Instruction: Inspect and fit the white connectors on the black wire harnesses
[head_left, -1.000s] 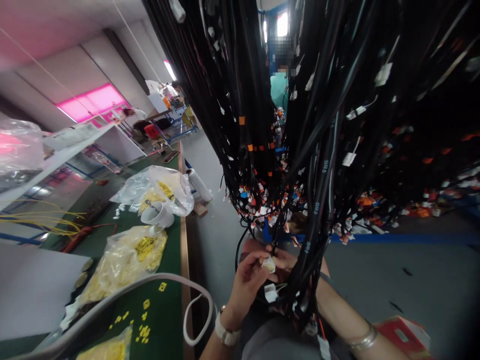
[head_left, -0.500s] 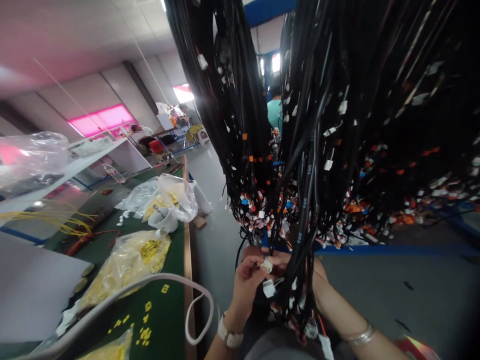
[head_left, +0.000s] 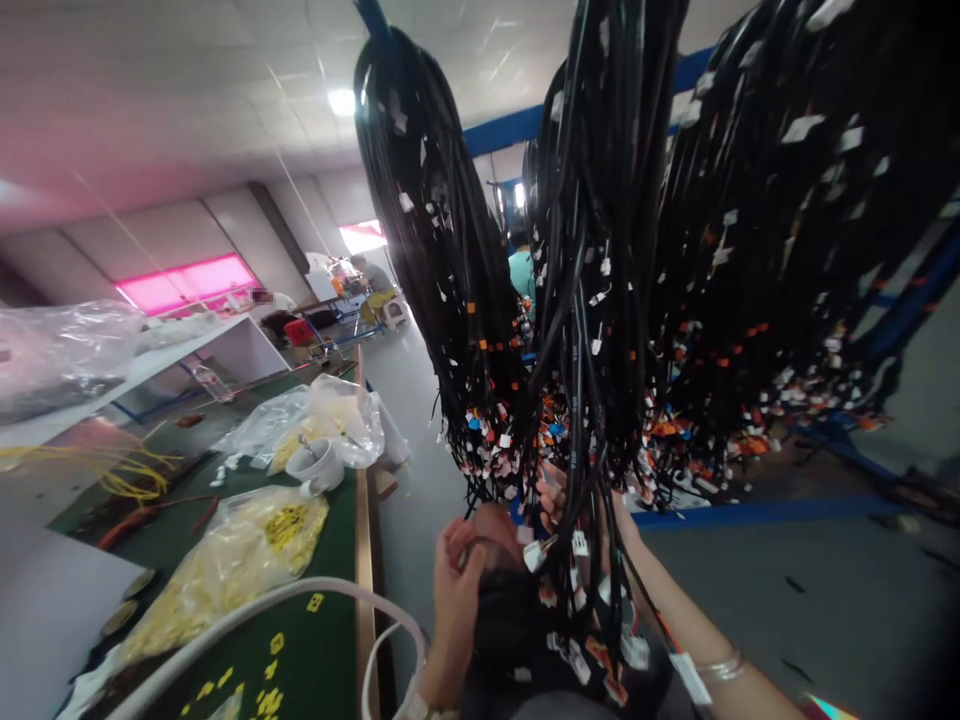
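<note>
My left hand [head_left: 459, 575] is beside my knee, left of the hanging black cables [head_left: 577, 380]. Its fingers are curled in towards the thumb; whatever lies between them is too small to tell. Behind the front cable bundle, my right hand [head_left: 553, 497] shows only in part, its bent fingers round the cables. A white connector [head_left: 535, 556] hangs just below those fingers. Lower down, more connectors dangle over my lap, among them a long white one [head_left: 690, 678] by my right forearm.
On the green table [head_left: 300, 650] at the left are a bag of yellow parts [head_left: 225, 560], a white cup [head_left: 315, 465], loose yellow pieces and a thick pale hose [head_left: 300, 588]. A blue rack [head_left: 510, 128] carries more cable bundles. People sit farther back.
My hands have parted from the white connector they held together. The left moved down and left, while the right went up behind the cables. The view has tilted upward.
</note>
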